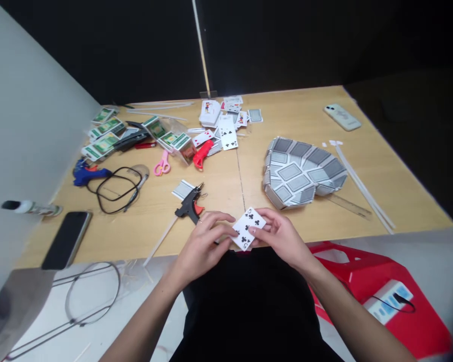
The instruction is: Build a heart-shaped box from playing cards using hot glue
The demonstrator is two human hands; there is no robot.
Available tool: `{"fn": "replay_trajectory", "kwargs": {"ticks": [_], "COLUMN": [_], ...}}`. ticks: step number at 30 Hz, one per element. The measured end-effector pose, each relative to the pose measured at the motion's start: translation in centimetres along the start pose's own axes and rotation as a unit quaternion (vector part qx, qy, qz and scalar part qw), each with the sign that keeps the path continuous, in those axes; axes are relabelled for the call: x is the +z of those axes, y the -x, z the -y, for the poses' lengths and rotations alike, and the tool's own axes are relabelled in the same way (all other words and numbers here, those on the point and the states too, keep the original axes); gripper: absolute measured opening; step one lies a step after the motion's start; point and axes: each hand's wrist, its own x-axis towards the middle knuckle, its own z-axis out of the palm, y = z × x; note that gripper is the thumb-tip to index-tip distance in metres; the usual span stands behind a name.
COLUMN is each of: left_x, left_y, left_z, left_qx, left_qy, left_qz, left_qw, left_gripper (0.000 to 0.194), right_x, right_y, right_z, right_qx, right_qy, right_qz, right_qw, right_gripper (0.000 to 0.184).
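A white playing card with black clubs (243, 238) is held face up near the table's front edge. My right hand (281, 236) grips its right side, with the thumb on the face and the fingers underneath. At the card's left edge, my left hand (207, 241) has its fingertips pinched on the card. Beyond my left hand lies a black glue gun (189, 205) with an orange trigger, beside a face-down card (183, 189). To the right sits a roughly heart-shaped form covered in grey-backed cards (294, 173).
Loose cards (227, 131), card boxes (104, 146), pink scissors (162, 164) and a red tool (203, 155) lie farther back. A blue glue gun (88, 174) with its cable is left. Phones (67, 240) (343, 116), white sticks (366, 188) and a ruler (349, 205) are near the sides.
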Motion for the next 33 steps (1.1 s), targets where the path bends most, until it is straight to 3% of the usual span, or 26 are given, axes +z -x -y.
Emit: {"fn": "replay_trajectory", "kwargs": {"ticks": [3,6,10,15,19,23,25,26,28,30,33], "left_x": [-0.4,-0.7,-0.9,-1.9,-2.4,-1.5,-0.5,0.1,1.4,2.8,4.8], "left_y": [1.6,2.4,2.4,2.0,1.6,1.0,0.5,0.3,-0.3,-0.9,-1.6], "left_z": [0.8,1.9,3.4,4.7,4.5,3.0,2.1,1.7,0.9,0.2,-0.8], "left_qx": [-0.072,-0.102,-0.107,-0.091,-0.07,-0.043,-0.016,-0.005,0.015,0.032,0.056], "left_qy": [-0.068,-0.164,-0.239,-0.223,-0.223,-0.211,-0.186,-0.171,-0.144,-0.119,-0.085], "left_qz": [-0.046,-0.053,-0.005,-0.013,-0.035,-0.06,-0.054,-0.048,-0.038,-0.022,0.007], "left_qw": [0.994,0.98,0.965,0.971,0.972,0.975,0.981,0.984,0.989,0.992,0.995], "left_gripper": [0.011,0.012,0.014,0.016,0.014,0.011,0.011,0.012,0.014,0.014,0.013], "right_x": [-0.9,-2.2,-3.6,-4.7,-4.3,-5.2,-7.5,-9.1,-12.6,-15.8,-18.6], "right_y": [-1.4,-2.1,-2.7,-3.1,-1.5,1.7,3.2,3.8,5.0,5.8,6.4], "right_z": [-1.7,-3.0,-3.2,-2.5,-2.2,-1.3,-0.5,-0.1,0.5,0.7,-0.1], "right_qx": [-0.075,-0.124,-0.154,-0.184,-0.164,-0.151,-0.151,-0.148,-0.157,-0.171,-0.172], "right_qy": [0.05,0.142,0.177,0.147,0.138,0.16,0.189,0.206,0.215,0.215,0.254], "right_qz": [-0.105,-0.153,-0.192,-0.253,-0.223,-0.177,-0.254,-0.321,-0.414,-0.489,-0.529], "right_qw": [0.99,0.97,0.953,0.939,0.951,0.959,0.937,0.912,0.87,0.828,0.791], "right_gripper": [0.058,0.063,0.064,0.061,0.058,0.059,0.037,0.028,0.027,0.041,0.078]}}
